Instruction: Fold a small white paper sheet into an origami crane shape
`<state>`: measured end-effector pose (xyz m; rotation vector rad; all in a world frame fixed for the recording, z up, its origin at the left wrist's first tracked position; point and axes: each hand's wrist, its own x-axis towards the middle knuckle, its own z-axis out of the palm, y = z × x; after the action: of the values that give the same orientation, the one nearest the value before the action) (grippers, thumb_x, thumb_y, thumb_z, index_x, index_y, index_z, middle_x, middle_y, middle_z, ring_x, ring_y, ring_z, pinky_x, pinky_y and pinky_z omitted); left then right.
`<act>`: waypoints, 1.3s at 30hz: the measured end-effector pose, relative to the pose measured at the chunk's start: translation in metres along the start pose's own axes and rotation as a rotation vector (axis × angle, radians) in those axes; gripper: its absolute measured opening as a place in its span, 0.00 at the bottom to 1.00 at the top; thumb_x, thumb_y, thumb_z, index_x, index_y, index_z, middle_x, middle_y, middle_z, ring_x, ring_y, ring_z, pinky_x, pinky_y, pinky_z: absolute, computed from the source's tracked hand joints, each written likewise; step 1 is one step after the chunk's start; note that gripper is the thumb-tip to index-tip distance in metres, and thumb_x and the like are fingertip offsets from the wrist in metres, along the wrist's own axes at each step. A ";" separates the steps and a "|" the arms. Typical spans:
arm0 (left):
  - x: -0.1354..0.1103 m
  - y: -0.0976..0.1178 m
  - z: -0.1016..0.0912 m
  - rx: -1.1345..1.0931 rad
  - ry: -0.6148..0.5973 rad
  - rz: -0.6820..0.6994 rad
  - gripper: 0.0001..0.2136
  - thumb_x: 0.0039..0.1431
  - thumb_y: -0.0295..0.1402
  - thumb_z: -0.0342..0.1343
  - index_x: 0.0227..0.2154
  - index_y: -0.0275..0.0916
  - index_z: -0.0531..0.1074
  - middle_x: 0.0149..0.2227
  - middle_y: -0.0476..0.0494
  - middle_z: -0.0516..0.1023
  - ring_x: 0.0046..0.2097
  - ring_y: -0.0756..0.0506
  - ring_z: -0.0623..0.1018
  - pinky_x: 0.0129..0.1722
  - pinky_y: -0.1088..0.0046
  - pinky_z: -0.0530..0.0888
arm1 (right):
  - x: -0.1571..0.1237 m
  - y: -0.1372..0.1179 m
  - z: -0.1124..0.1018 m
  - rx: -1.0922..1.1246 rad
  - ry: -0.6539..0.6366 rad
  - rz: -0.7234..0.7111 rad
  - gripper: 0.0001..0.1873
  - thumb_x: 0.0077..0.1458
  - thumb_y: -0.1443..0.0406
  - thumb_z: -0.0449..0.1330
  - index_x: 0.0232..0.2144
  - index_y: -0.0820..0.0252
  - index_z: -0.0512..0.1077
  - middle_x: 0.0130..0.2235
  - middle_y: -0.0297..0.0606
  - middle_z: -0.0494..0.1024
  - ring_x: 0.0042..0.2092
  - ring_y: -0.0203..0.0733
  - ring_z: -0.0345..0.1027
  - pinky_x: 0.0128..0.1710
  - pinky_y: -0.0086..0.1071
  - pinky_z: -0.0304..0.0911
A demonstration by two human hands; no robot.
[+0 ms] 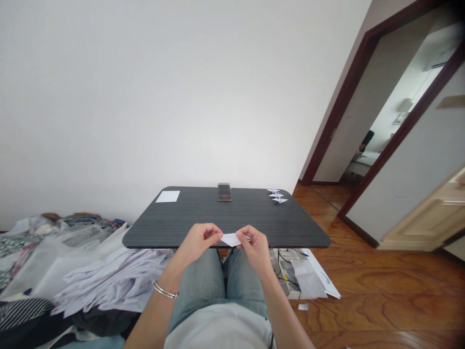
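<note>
A small piece of folded white paper [230,239] is stretched between my two hands at the near edge of the dark table [196,218]. My left hand [203,238] pinches its left end between thumb and fingers. On the other end, my right hand [253,243] has its thumb and fingers closed, and a thin white tip pokes out beside them. Fingers cover both ends of the paper, so its full shape is hidden. Several folded white paper cranes [278,196] stand in a row at the table's far right corner.
A stack of white paper [167,196] lies at the far left of the table. At the back middle, a phone [224,192] leans on a stand. Clothes [109,278] are heaped on the left. Papers and cables [307,278] sit below the table's right side.
</note>
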<state>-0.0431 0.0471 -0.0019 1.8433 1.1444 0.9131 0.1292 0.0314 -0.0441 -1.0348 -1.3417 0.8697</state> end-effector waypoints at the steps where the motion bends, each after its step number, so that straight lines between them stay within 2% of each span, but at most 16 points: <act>1: -0.001 0.001 -0.001 0.000 -0.003 -0.005 0.11 0.50 0.38 0.54 0.24 0.33 0.73 0.21 0.48 0.72 0.22 0.51 0.68 0.21 0.79 0.62 | 0.001 0.002 -0.001 0.001 -0.001 0.004 0.12 0.50 0.58 0.57 0.22 0.59 0.68 0.21 0.32 0.68 0.24 0.36 0.63 0.22 0.27 0.64; 9: -0.002 -0.004 -0.008 -0.095 -0.088 -0.055 0.11 0.52 0.38 0.53 0.27 0.33 0.72 0.24 0.46 0.74 0.24 0.51 0.70 0.21 0.80 0.64 | 0.001 0.006 -0.003 0.012 0.008 0.013 0.13 0.49 0.57 0.58 0.22 0.60 0.68 0.21 0.32 0.69 0.23 0.35 0.64 0.22 0.27 0.65; 13: -0.002 -0.006 -0.009 -0.148 -0.085 -0.052 0.11 0.53 0.37 0.52 0.30 0.32 0.72 0.25 0.46 0.73 0.25 0.51 0.70 0.22 0.80 0.65 | 0.001 0.003 -0.003 0.036 0.027 0.020 0.14 0.48 0.56 0.58 0.22 0.61 0.68 0.21 0.32 0.69 0.24 0.35 0.63 0.22 0.27 0.65; 17: -0.001 -0.006 -0.003 -0.226 -0.064 0.012 0.13 0.49 0.33 0.56 0.39 0.34 0.70 0.33 0.43 0.75 0.32 0.50 0.73 0.28 0.78 0.69 | 0.000 0.000 -0.001 0.037 0.030 0.004 0.13 0.49 0.56 0.58 0.22 0.60 0.68 0.21 0.32 0.69 0.23 0.35 0.63 0.22 0.27 0.65; 19: 0.000 -0.007 0.002 -0.268 -0.052 0.044 0.12 0.48 0.30 0.58 0.37 0.34 0.71 0.35 0.43 0.75 0.35 0.49 0.74 0.33 0.76 0.70 | -0.001 -0.001 0.001 0.032 0.018 -0.009 0.12 0.50 0.57 0.57 0.23 0.60 0.68 0.21 0.32 0.69 0.23 0.35 0.63 0.22 0.27 0.64; 27: 0.000 -0.006 0.016 -0.396 0.016 0.037 0.10 0.46 0.31 0.59 0.33 0.33 0.72 0.33 0.43 0.76 0.34 0.48 0.75 0.36 0.74 0.70 | -0.001 -0.004 0.002 0.026 0.029 -0.030 0.12 0.50 0.57 0.57 0.23 0.60 0.68 0.22 0.32 0.69 0.23 0.35 0.63 0.22 0.27 0.63; 33: -0.001 0.003 0.016 -0.443 0.059 -0.060 0.09 0.43 0.31 0.61 0.29 0.32 0.74 0.26 0.45 0.77 0.28 0.50 0.74 0.31 0.76 0.69 | -0.002 -0.006 0.002 0.046 0.037 -0.027 0.12 0.50 0.58 0.57 0.23 0.60 0.68 0.22 0.32 0.69 0.24 0.35 0.63 0.22 0.27 0.64; 39: -0.002 0.004 0.014 -0.431 0.111 -0.071 0.10 0.44 0.34 0.60 0.29 0.33 0.76 0.23 0.46 0.77 0.26 0.50 0.73 0.30 0.75 0.69 | -0.002 -0.006 0.002 0.071 0.054 -0.030 0.12 0.50 0.57 0.58 0.23 0.60 0.69 0.23 0.32 0.69 0.25 0.35 0.64 0.23 0.27 0.66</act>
<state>-0.0300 0.0404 -0.0050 1.4099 0.9790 1.1317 0.1262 0.0280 -0.0392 -0.9744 -1.2690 0.8557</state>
